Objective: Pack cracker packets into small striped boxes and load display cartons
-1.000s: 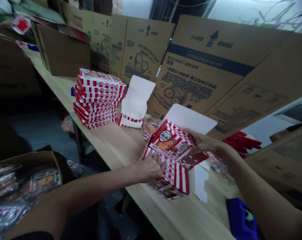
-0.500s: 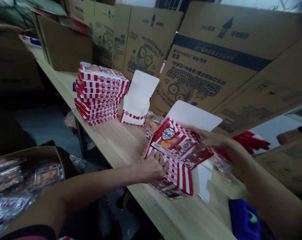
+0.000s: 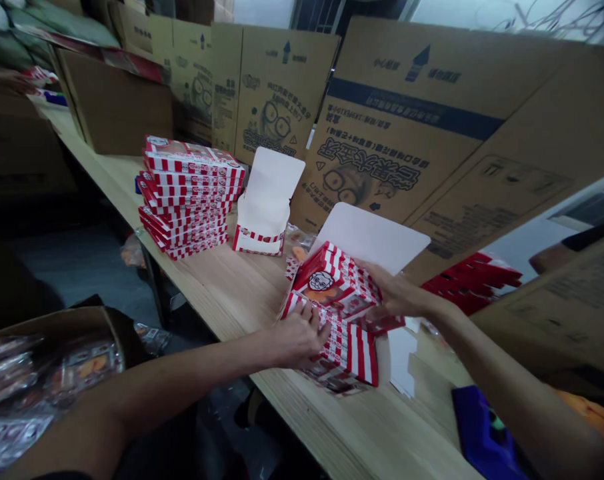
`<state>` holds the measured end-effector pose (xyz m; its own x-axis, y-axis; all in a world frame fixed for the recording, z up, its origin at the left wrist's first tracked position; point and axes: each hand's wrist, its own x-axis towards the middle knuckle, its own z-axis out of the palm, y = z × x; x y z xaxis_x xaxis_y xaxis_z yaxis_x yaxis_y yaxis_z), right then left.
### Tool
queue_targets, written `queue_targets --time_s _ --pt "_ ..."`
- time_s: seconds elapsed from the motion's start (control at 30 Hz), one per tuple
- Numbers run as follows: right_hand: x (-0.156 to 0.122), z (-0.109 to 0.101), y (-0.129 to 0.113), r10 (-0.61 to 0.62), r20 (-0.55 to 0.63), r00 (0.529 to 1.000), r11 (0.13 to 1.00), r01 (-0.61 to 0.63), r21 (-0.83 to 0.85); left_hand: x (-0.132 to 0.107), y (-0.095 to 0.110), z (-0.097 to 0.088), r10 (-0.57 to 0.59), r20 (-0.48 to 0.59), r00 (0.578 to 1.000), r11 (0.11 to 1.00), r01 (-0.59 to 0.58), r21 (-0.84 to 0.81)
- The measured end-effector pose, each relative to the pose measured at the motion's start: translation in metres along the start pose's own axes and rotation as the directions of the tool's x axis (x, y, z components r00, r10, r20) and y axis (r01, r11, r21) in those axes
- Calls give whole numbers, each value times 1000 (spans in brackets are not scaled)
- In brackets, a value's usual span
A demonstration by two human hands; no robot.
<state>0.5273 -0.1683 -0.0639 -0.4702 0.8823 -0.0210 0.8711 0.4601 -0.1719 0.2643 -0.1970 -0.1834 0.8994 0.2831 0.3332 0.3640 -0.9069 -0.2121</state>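
Striped pack [image 3: 332, 288], red and white with a face drawn on its top, sits tilted at the mouth of a bigger open box [image 3: 355, 350] near the front edge of the table [image 3: 232, 293]. The open box has the same red and white stripes, and its white lid [image 3: 375, 233] stands up behind the pack.

The right hand [image 3: 392, 297] holds the pack at its far side, with the fingers [image 3: 377, 277] bent around the edge. The left hand [image 3: 299, 333] lies on the near side with its fingers [image 3: 315, 319] loosely spread. They touch the top of the open box's front wall, just under the pack, and they are not closed around anything.

Farther along the table, a stack of striped packs [image 3: 187, 193] stands beside a small open box [image 3: 262, 223] with its white flap up. Big brown cartons [image 3: 407, 133] lean behind everything. A pile of red things [image 3: 475, 280] lies to the right. A blue thing [image 3: 482, 437] lies on the table by the right arm. Down on the left, clear bags [image 3: 47, 380] fill a brown box.
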Motion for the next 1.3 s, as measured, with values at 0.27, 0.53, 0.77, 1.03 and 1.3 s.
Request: queue_targets --time_s 0.27,0.53,0.77,1.03,1.3 --pt "16 15 -18 -35 -37 999 999 37 34 0 1 -5 -9 -11 1000 1000 9 1" --pt "33 -21 -2 -88 140 986 982 63 177 -4 2 -9 11 3 1000 1000 -11 -27" --pt "33 -27 5 -69 250 966 917 -38 398 -6 1 -7 4 -27 1000 998 -5 -56" --pt "30 -24 4 -43 201 979 967 -10 256 -6 1 -9 6 -30 1000 999 -7 -38" --pt "30 -21 -15 -41 147 988 993 23 120 -5 1 -8 10 -14 1000 998 -11 -65"
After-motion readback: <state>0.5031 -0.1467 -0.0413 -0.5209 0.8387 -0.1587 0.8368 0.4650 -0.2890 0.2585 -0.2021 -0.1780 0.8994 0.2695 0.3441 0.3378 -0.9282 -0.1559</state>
